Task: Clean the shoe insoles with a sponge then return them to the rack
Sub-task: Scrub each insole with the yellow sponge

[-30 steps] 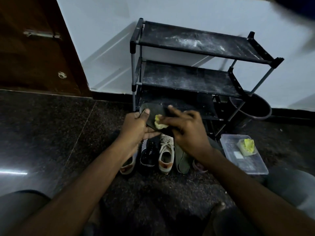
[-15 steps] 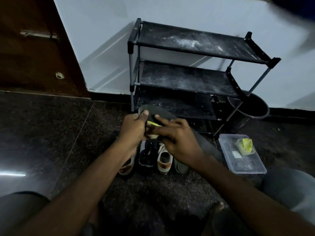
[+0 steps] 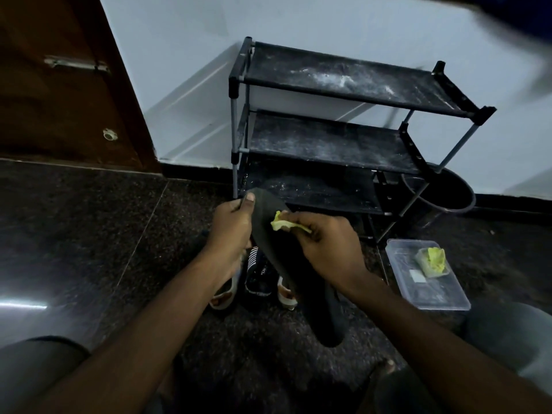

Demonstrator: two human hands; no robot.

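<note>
Holding one dark insole slanted above the floor, my left hand grips its top end, thumb on front; my right hand, fingers curled, pinches one yellow sponge against it. One three-shelf rack stands behind. Shoes beneath are partly hidden, their count unclear.

We see a black insole, a yellow-green sponge, a black rack flecked white (heaviest on top), and a black shoe with white stripes on speckled dark floor.
</note>
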